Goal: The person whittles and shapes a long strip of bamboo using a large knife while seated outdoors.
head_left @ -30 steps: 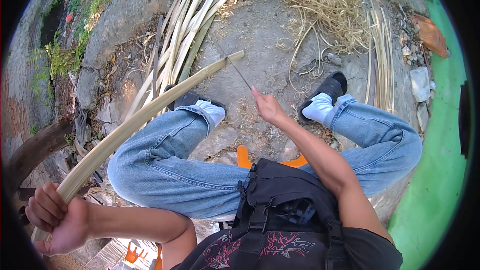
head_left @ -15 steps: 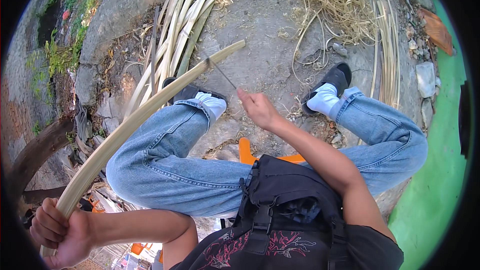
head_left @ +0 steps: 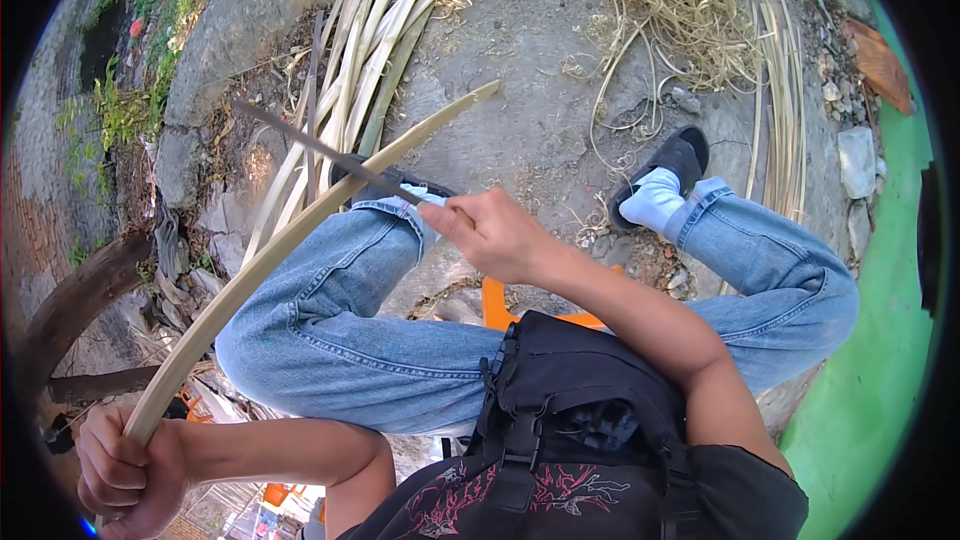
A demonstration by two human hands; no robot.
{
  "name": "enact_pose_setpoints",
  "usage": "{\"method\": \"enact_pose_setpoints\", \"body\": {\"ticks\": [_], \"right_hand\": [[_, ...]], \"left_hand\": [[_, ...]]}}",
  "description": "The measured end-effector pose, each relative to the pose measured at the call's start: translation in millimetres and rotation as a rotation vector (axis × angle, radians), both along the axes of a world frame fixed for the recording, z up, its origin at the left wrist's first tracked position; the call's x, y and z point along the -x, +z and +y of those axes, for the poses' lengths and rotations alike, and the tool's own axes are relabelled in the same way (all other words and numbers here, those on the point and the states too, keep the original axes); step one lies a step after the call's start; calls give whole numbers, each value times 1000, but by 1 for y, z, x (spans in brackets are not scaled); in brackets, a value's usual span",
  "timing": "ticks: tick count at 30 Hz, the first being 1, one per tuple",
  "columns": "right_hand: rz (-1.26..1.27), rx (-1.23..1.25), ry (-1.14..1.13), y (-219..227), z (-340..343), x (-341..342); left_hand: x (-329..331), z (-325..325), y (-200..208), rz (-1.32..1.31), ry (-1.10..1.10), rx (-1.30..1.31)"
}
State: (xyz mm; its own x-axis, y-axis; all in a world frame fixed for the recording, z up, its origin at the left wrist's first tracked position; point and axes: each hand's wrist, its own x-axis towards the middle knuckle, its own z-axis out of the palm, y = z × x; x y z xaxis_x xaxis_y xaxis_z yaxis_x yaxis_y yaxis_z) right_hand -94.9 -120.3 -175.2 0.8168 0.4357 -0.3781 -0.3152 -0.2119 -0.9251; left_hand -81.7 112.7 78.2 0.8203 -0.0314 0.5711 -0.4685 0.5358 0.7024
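A long, pale bamboo strip (head_left: 258,268) runs from the lower left up to the middle, curving across my left knee. My left hand (head_left: 132,470) is closed around its near end. In my closed right hand (head_left: 500,238) is a knife (head_left: 310,143) with a long, narrow, dark blade. The blade crosses over the strip a little short of its far end, and its tip points up and left. Whether the edge is touching the strip I cannot tell. My fingers hide the knife's handle.
Split bamboo strips (head_left: 385,35) lie in a pile beyond my left foot. A tangle of thin shavings (head_left: 680,15) and another bundle of strips (head_left: 785,120) lie at far right. An orange seat edge (head_left: 494,302) shows between my legs. Beside them runs a green surface (head_left: 860,370).
My right hand has come nearer along the strip, and the knife has turned so that its blade now shows broadside. My left hand has shifted slightly right, still gripping the strip.
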Motion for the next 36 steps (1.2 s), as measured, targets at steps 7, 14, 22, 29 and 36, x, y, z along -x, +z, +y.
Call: {"method": "enact_pose_setpoints", "body": {"ticks": [7, 14, 22, 29, 36], "right_hand": [[123, -9, -159, -34, -20, 6], [-129, -68, 41, 43, -4, 13], [158, 43, -110, -14, -16, 9], [291, 182, -128, -47, -43, 5], [106, -141, 79, 51, -11, 6]], "left_hand": [[3, -5, 1, -94, -204, -18], [5, -27, 2, -67, -222, -47], [1, -31, -2, -132, -248, -71], [5, -3, -5, -279, -447, 25], [0, -6, -6, -302, -497, 51]]}}
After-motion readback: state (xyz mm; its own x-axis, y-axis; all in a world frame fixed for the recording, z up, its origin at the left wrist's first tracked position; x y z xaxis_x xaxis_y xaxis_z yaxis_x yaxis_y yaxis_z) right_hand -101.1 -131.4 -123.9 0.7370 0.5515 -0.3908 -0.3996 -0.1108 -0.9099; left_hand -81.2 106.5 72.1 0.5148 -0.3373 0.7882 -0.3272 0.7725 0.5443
